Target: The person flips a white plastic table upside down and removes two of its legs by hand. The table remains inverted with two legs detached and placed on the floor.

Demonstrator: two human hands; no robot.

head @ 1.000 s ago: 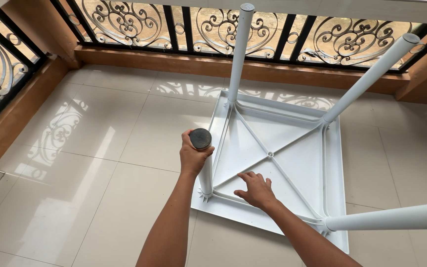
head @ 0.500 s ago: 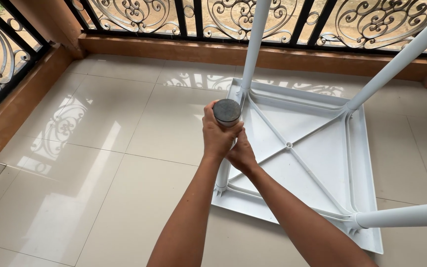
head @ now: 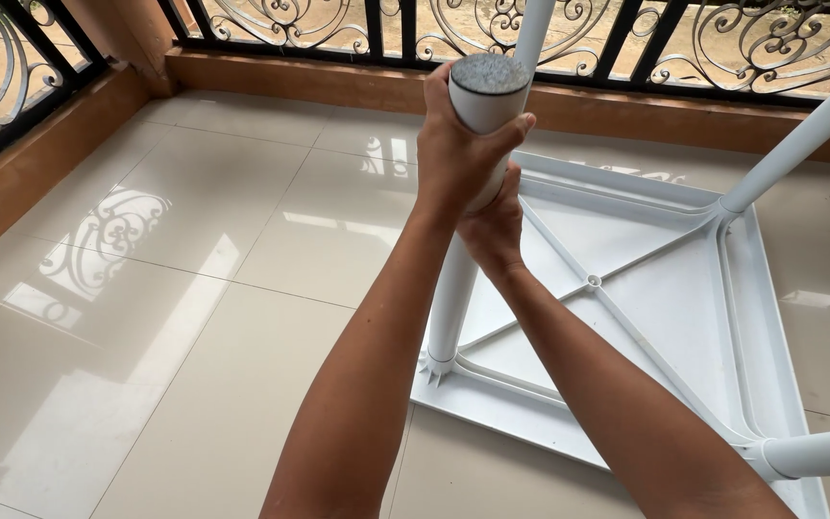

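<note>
At the upper centre of the frame, the left hand (head: 455, 144) is wrapped tight around the top of a white table leg (head: 453, 288), just under its grey end cap (head: 489, 72). The right hand (head: 494, 226) grips the same leg directly below, touching the left. The upturned white plastic table (head: 646, 317) lies on the glossy tiled floor (head: 175, 288) at the right of the frame, before a black iron railing (head: 338, 24).

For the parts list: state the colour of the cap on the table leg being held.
Speckled grey cap on a white leg, clearest in the head view.
</note>
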